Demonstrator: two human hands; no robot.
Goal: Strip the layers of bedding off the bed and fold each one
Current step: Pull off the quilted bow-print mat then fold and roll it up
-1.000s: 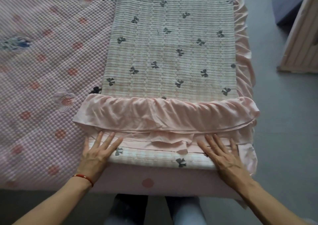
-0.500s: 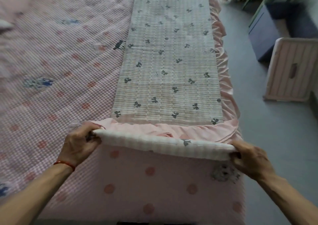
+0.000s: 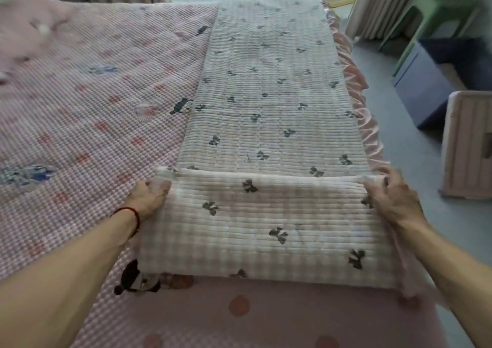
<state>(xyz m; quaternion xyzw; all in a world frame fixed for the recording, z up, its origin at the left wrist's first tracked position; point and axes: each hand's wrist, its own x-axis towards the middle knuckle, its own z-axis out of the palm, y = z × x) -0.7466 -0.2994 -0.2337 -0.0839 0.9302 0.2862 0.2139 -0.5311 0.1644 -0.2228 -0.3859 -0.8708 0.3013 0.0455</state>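
- Quilted pad (image 3: 269, 102), cream with dark bow print: a long narrow strip, long axis running away from the person toward the far end of the bed, lying along the bed's right side on the pink checked bedspread (image 3: 80, 108)
- Near end of the pad: turned over onto itself, its free edge lying crosswise on the strip
- Pink ruffle (image 3: 356, 86): trims the pad's right edge, hanging toward the floor (image 3: 426, 161)
- Change from half a second ago: the near end, then a thin roll held low at the bed's edge, is now carried farther up the strip and laid flat as a broad flap
- Left hand (image 3: 147, 197): arm stretched forward, red cord at the wrist, fingers curled round the flap's left corner
- Right hand (image 3: 391, 198): arm stretched forward, fingers pinching the flap's right corner
- Beside the bed: a dark blue box (image 3: 436, 81), a green stool (image 3: 431, 9)
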